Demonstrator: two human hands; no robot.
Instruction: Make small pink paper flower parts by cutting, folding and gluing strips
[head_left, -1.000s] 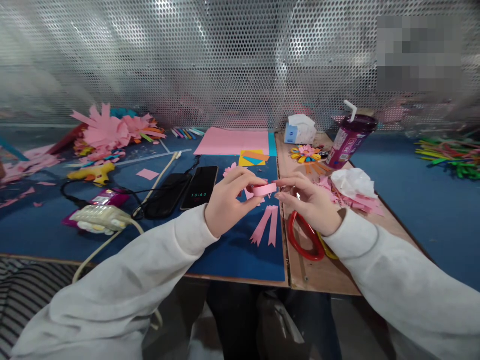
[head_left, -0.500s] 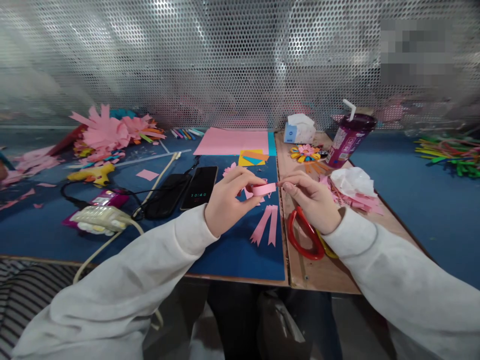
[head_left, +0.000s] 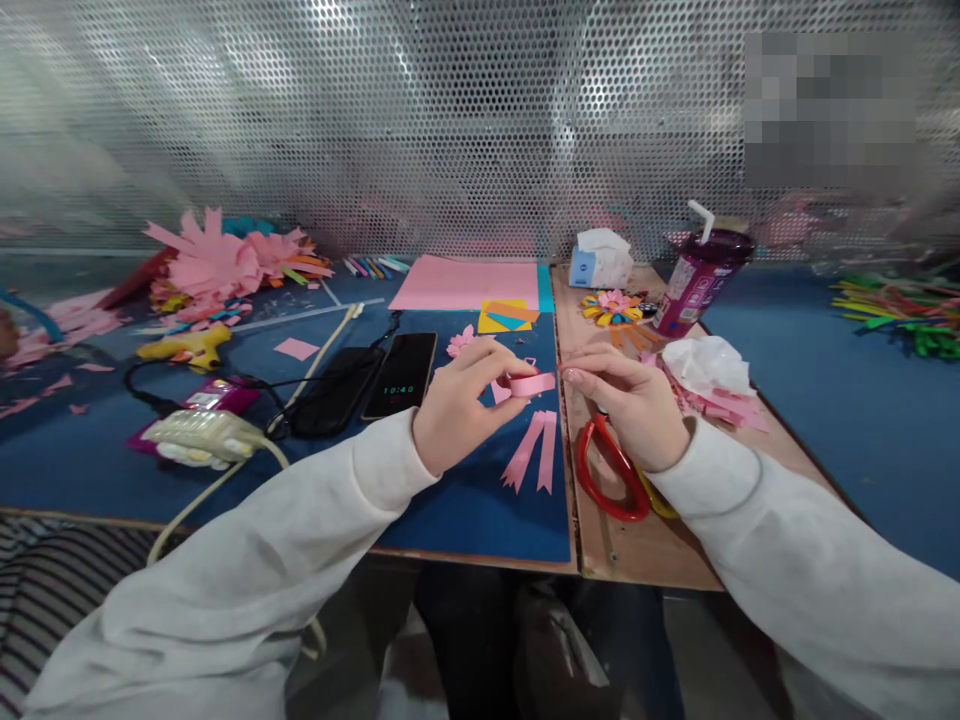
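Note:
My left hand (head_left: 461, 405) pinches one end of a curled pink paper strip (head_left: 531, 384), held just above the blue mat (head_left: 465, 500). My right hand (head_left: 630, 400) is closed beside it, its fingertips at the strip's right end. A few cut pink strips (head_left: 534, 452) lie on the mat right under the hands. Red-handled scissors (head_left: 609, 472) rest on the wooden board (head_left: 652, 550) under my right wrist.
Two phones (head_left: 375, 382) and a cabled glue gun (head_left: 206, 435) lie to the left. A pink paper sheet (head_left: 469, 283), tissue box (head_left: 600, 260), purple cup with straw (head_left: 701, 280), small paper flower (head_left: 613, 308), crumpled tissue (head_left: 705, 365) and big paper flowers (head_left: 217, 262) stand further back. Perforated metal screen (head_left: 450, 120) behind.
The strip has dropped slightly and curled more between the hands. My right hand's fingers have closed in and shifted a little lower.

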